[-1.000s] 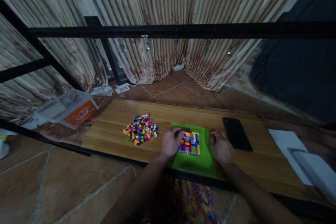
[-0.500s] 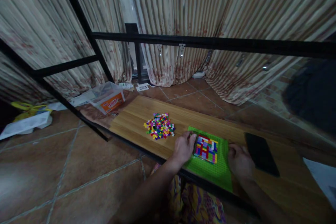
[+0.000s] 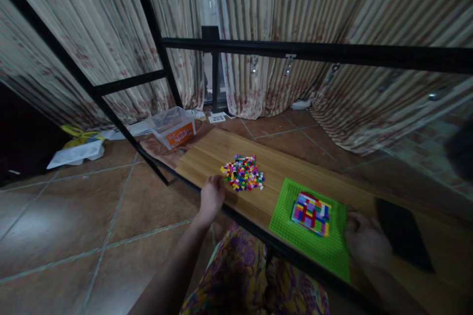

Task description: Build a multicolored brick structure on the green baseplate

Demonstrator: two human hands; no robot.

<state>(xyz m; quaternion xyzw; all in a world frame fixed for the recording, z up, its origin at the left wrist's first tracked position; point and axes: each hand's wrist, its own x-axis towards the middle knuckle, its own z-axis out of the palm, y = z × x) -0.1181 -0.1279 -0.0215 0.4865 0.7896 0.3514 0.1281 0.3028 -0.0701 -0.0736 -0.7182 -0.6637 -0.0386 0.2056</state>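
Note:
My left hand (image 3: 213,196) is at the near left side of a heap of small coloured building bricks (image 3: 243,173), fingers drawn together by its edge. Whatever those fingers hold, if anything, is hidden. A green baseplate (image 3: 286,216) lies on the bench to the right of the heap. On it sits a flat multicoloured block of joined bricks (image 3: 311,213) with red pieces in its middle. Just off the baseplate's right edge rests my right hand (image 3: 367,238), its fingers curled in; I cannot make out anything inside them.
A dark flat tablet-like object (image 3: 403,231) lies right of my right hand. At the far left end stands a clear plastic box (image 3: 172,127) with an orange label. Black metal rails (image 3: 314,50) cross behind the wooden bench (image 3: 209,150), before striped curtains (image 3: 277,5).
My left hand has left the brick block on the baseplate and moved left to the loose heap. My right hand remains by the baseplate's right edge. The camera view has shifted left.

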